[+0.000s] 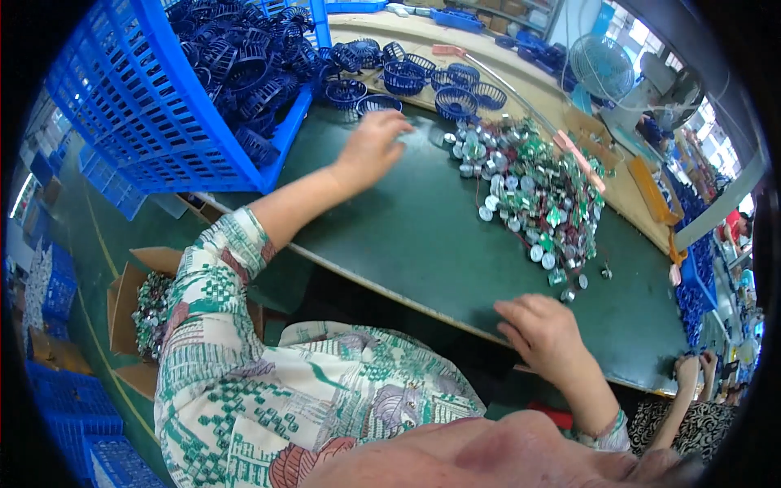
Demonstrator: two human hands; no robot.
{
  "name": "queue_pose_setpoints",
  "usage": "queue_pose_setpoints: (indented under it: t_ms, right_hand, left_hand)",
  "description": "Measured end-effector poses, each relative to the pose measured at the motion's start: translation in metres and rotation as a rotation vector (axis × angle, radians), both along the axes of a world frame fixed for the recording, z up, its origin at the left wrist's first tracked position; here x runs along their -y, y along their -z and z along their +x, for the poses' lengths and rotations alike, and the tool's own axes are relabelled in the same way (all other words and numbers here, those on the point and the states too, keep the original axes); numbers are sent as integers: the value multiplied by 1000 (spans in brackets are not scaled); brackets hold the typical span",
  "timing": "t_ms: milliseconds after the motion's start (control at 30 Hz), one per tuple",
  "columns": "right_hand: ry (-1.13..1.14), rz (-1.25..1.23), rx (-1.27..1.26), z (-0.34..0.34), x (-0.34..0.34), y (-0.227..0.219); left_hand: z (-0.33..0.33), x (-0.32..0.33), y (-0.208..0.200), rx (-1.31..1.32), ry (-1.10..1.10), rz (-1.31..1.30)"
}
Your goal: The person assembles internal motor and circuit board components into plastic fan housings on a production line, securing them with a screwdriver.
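My left hand hovers over the far left of the green-topped table, its thumb and fingers apart and nothing seen in them. Just beyond its fingertips lies a round dark blue slotted plastic cup, one of several grouped there. Over the table's near edge is my right hand, loosely bent, thumb apart from the fingers, with no object visible in it. Between and beyond the hands spreads a heap of small electronic parts with green boards, wires and round silvery pieces. A few loose ones lie toward my right hand.
A tilted blue crate full of dark blue slotted cups stands at the left. On the floor is a cardboard box of similar electronic parts. A fan and an orange tray are beyond the heap. Another person's hands work at far right.
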State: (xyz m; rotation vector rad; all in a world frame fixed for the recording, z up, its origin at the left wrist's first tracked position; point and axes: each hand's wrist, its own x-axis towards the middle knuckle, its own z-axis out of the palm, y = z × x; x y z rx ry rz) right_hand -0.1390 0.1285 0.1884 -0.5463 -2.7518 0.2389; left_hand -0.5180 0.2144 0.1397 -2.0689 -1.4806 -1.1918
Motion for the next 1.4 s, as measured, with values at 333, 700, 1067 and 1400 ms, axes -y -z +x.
queue_pose_setpoints:
  t_ms: [333,700,1067,1400]
  right_hand:
    - [723,378,-114,-14,-284,-29]
    - [914,-66,259,16,-384,0]
    - [704,515,241,3,-228,-43]
    - [834,342,382,38,-64,-81]
  left_hand:
    - [-28,-39,17,-67,-257,-424]
    - [-11,-35,18,15,-81,-344]
    - [-2,-33,19,87,145,-283]
    - [3,-7,9,-57,550,-210]
